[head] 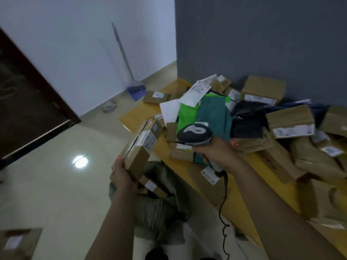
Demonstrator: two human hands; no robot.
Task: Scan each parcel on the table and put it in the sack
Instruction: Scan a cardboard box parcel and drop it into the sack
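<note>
While left fingers (120, 163) clasp parcel (140, 147), scanner (194, 133) just beside

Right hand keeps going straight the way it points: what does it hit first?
Probably the teal bag, just beyond the right hand and its scanner; depth is unclear.

The print on the parcel's (139, 149) label (148, 140) is blurred and cannot be read. Most fingers of the left hand (123, 178) are hidden behind it. The scanner's (195, 135) handle is largely covered by the right hand (216, 152). The sack (155, 209) is partly hidden by the left forearm (116, 218), and what seems to be a box (16, 243) is cut off at the lower left corner.
</note>
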